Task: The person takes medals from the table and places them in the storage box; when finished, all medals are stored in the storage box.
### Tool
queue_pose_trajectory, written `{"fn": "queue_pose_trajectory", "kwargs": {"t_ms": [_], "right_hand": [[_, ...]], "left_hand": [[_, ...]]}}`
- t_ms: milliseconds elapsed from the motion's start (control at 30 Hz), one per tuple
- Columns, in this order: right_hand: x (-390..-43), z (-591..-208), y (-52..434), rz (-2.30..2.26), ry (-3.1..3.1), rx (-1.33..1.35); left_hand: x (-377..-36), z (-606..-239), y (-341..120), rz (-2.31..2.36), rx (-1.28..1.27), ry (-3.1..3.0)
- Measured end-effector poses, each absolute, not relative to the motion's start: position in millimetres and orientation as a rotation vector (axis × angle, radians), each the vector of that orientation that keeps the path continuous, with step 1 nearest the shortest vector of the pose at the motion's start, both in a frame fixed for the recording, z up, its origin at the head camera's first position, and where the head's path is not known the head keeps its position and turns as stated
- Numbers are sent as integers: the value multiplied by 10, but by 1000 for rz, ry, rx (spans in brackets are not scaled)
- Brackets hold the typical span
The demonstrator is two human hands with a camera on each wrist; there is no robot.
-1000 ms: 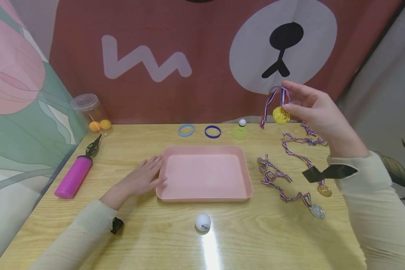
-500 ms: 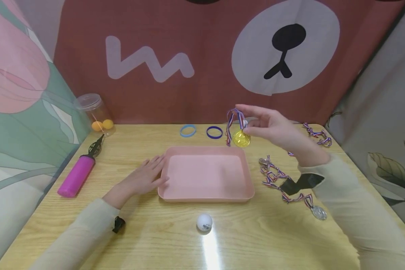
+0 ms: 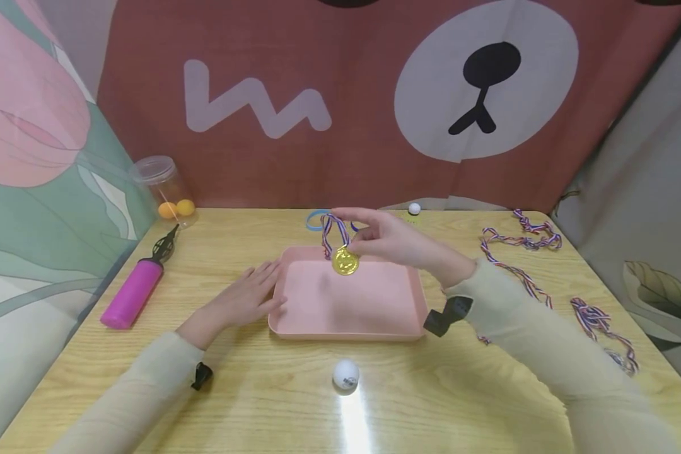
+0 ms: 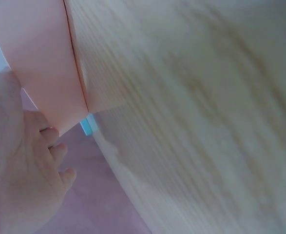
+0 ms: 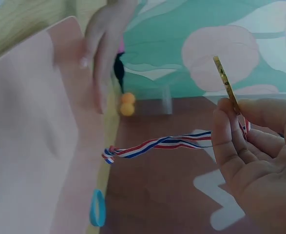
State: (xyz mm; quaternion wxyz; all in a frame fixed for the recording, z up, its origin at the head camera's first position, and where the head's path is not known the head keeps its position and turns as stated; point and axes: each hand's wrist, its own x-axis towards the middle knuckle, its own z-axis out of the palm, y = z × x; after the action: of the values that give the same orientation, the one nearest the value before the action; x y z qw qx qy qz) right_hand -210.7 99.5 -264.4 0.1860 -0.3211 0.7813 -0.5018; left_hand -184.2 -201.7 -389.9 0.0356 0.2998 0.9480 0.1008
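Observation:
My right hand point(image 3: 394, 241) pinches a gold medal point(image 3: 345, 262) by its striped ribbon point(image 3: 331, 228) and holds it in the air over the far side of the pink tray point(image 3: 414, 318). In the right wrist view the gold medal point(image 5: 225, 84) shows edge-on between thumb and fingers, its ribbon point(image 5: 155, 144) trailing left above the pink tray point(image 5: 26, 141). My left hand point(image 3: 243, 300) lies flat on the table, fingers straight, touching the tray's left rim. The left wrist view shows the left hand point(image 4: 21, 175) beside the tray's edge point(image 4: 40, 63).
More ribboned medals point(image 3: 516, 243) lie on the right of the wooden table point(image 3: 488, 391). A white ball point(image 3: 345, 374) sits in front of the tray. A magenta pump point(image 3: 133, 292) and a clear jar with orange balls point(image 3: 163, 189) stand at left. A blue wristband point(image 3: 314, 219) lies behind the tray.
My right hand has carried the gold medal leftward and down, from above the table's right side to over the tray. The left hand has stayed at the tray's rim.

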Motion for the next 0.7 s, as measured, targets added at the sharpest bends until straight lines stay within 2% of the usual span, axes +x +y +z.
{"fn": "queue_pose_trajectory", "kwargs": {"t_ms": [200,367,567,700], "right_hand": [[-2212,-2902,742,-1327,2219,-935],[-2270,-3156,558,-1261,2241,-861],[-2258,-3455,376,-1179,2179,-967],[-2205,-3560,285,-1076,2225,-911]], "left_hand": [[-1846,-3906,-2010,299,930,2920],[-1843,-3902,-2006,274,949,2931],[-1846,-3911,-2017,263,963,2935],[-1851,-3921,-2027,267,971,2941]]}}
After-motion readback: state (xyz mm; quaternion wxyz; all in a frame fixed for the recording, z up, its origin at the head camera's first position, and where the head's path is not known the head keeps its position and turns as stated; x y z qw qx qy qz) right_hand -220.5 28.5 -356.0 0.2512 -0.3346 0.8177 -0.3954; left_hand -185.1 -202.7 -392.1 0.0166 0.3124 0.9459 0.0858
